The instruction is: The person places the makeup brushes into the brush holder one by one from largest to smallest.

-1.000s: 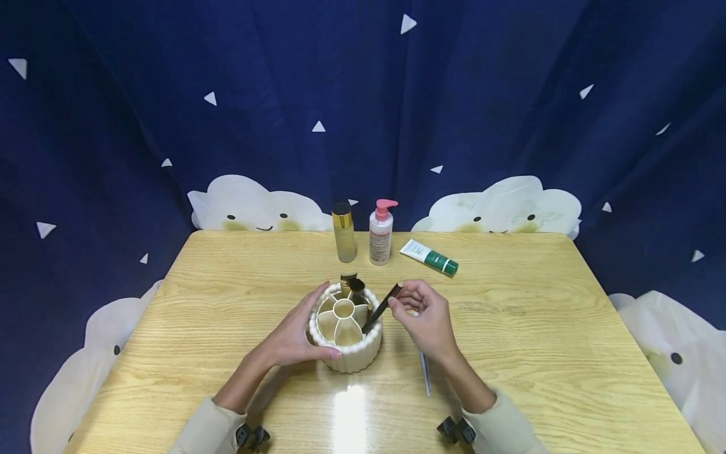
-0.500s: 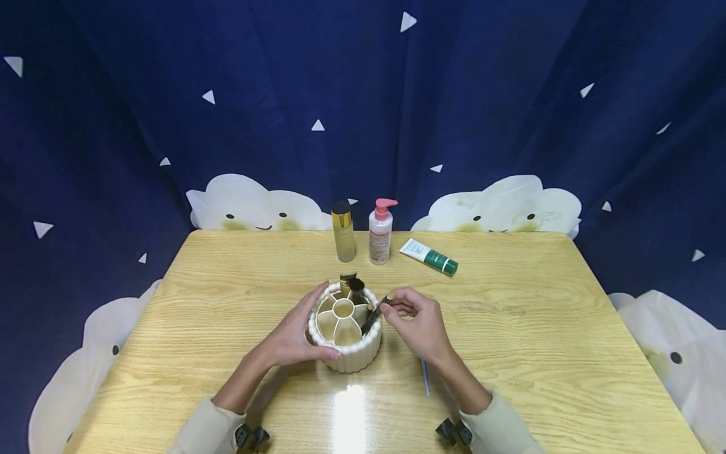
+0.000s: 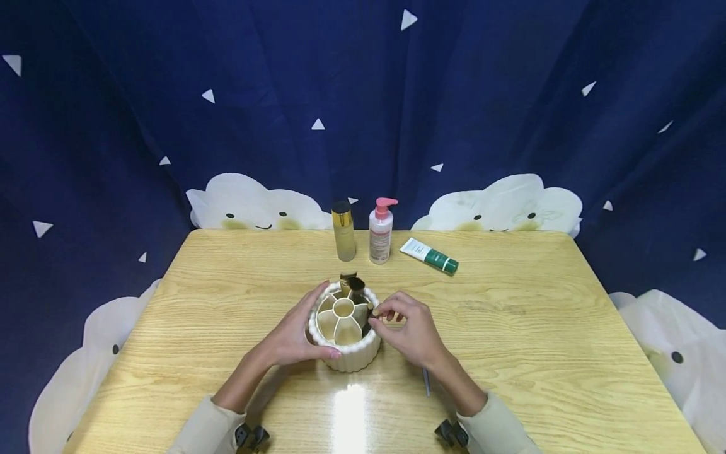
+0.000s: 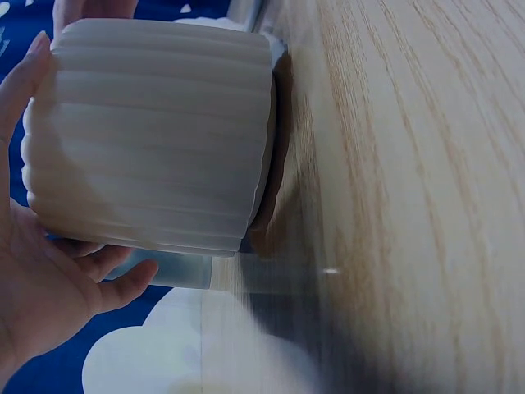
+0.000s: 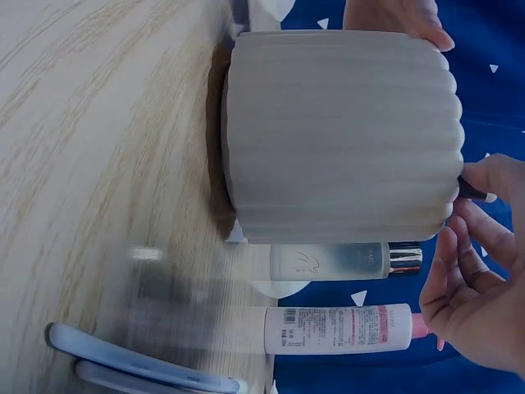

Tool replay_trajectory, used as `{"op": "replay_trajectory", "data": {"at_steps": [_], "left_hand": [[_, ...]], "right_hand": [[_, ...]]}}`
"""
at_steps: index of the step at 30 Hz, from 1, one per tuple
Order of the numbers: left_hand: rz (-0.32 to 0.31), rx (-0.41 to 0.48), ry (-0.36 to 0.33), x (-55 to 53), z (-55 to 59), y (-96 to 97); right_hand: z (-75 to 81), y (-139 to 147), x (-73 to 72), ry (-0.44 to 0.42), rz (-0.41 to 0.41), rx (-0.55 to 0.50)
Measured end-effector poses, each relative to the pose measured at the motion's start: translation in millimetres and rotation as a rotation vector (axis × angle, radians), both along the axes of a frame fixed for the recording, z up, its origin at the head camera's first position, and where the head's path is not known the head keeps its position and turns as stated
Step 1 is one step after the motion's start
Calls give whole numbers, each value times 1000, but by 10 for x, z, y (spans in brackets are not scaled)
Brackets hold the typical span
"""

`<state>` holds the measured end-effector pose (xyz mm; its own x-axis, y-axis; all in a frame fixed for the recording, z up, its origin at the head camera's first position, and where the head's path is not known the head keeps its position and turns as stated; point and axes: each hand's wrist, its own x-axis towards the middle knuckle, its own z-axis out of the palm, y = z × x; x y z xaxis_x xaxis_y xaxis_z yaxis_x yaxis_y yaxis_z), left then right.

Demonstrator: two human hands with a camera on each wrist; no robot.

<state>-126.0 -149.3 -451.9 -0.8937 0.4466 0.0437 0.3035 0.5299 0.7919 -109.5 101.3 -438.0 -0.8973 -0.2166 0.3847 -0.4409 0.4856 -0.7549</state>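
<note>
A round cream holder (image 3: 354,358) with ribbed sides, a beaded rim and petal-shaped compartments stands upright on the table. My left hand (image 3: 290,335) grips it from the left, thumb at the near side and fingers round the back. At the right rim my right hand (image 3: 413,333) pinches the top end of a slim black stick (image 5: 473,190) between thumb and forefinger. Most of that stick is down inside a right-hand compartment, hidden by the wall. Two dark-topped items, resembling makeup brushes (image 3: 357,285), stand in the back compartments.
Behind the holder stand a gold-collared bottle (image 3: 344,236) with a black cap and a pink-topped pump bottle (image 3: 380,236). A white and green tube (image 3: 429,256) lies to their right. Pale blue slim strips (image 5: 148,361) lie side by side on the table, partly under my right forearm.
My right hand has moved left and down to the rim, lowering the black stick into the compartment until little of it shows. The left hand and holder have stayed in place.
</note>
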Motion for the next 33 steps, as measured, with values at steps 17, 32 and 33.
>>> {"op": "replay_trajectory", "data": {"at_steps": [17,32,33], "left_hand": [[-8,-2,18,-3,-13,3],[-42,-3,66,-38,-24,4],[-42,-5,65,-38,-24,4]], "right_hand": [[42,141,-19,-15,3,0],[-58,632,-136,-175,-81,112],[-75,653,-147,-200,-87,117]]}}
